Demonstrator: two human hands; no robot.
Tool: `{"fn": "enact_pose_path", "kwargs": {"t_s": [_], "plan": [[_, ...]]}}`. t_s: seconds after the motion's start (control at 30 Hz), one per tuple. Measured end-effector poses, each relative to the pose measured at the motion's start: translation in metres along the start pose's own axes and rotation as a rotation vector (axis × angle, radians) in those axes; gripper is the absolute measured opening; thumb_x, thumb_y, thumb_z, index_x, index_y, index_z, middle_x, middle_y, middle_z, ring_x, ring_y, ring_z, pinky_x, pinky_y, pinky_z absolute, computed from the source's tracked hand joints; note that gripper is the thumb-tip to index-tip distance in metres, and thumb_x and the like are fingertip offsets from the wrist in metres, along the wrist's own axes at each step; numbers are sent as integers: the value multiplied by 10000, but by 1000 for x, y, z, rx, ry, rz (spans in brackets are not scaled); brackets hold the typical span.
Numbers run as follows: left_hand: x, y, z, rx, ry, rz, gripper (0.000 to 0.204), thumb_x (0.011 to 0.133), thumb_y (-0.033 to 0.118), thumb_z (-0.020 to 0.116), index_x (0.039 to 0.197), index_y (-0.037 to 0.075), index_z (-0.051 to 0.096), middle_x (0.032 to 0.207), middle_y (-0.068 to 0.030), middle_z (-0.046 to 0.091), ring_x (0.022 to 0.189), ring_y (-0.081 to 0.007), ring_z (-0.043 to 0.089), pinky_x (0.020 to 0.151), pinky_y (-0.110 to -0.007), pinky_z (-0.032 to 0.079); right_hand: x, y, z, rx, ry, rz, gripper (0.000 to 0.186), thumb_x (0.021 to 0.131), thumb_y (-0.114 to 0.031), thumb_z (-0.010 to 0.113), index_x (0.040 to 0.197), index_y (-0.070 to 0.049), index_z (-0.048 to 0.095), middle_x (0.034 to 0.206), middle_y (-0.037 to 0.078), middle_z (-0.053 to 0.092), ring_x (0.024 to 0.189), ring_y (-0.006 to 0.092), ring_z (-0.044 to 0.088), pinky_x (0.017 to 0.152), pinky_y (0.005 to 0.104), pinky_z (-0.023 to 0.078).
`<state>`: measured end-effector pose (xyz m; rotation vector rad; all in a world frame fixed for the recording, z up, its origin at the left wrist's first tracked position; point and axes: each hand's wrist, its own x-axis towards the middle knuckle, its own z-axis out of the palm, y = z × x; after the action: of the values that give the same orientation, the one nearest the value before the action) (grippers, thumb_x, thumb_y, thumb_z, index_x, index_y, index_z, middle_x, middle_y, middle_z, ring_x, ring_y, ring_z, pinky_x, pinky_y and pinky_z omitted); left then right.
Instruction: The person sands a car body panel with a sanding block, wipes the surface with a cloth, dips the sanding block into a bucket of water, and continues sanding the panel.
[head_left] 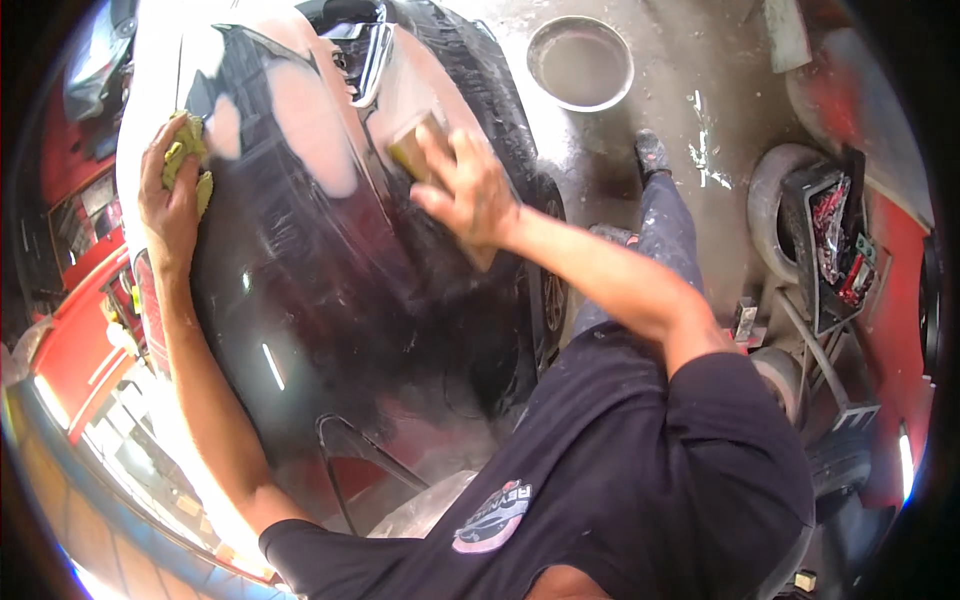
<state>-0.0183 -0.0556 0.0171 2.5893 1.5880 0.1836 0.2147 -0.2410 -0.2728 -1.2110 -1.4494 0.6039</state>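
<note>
Under both hands lies a dark car body panel [300, 240], dusty and glossy, with pale pinkish-white patches [308, 128]. My left hand [172, 200] rests at the panel's left side, its fingers closed on a crumpled yellow-green cloth [184, 146]. To the right, my right hand [465, 190] holds a tan-brown block [412, 148] against a pale area beside the headlight opening [372, 65]. Motion blurs this hand slightly. The block's underside is hidden, so I cannot tell its surface.
A round, grey-looking basin [580, 62] stands on the wet floor at the far right of the car. Farther right are a tyre [780, 215] and a black bin [825, 240] with red items. A thin metal frame [370, 450] stands close to my body.
</note>
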Motion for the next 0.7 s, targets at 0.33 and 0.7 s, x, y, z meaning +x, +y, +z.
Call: {"fn": "enact_pose_path", "kwargs": {"t_s": [0.33,0.7], "plan": [[1,-6,2,13,11,37,438,976,41,632,1411,72,667,1389,-159,676,1327,-293,617,1147,-377,439,-9,9,1,-18,-10,22,728,906,-430,743,1460,15,586,1163,327,572,1075,467,609,944,526,528],[5,0,4,27,10,24,448,974,50,629,1420,78,665,1399,-154,672,1333,-279,615,1148,-374,442,1,35,9,-86,-35,-19,693,1034,-472,586,1517,21,514,1168,340,573,1104,442,602,919,561,522]]}}
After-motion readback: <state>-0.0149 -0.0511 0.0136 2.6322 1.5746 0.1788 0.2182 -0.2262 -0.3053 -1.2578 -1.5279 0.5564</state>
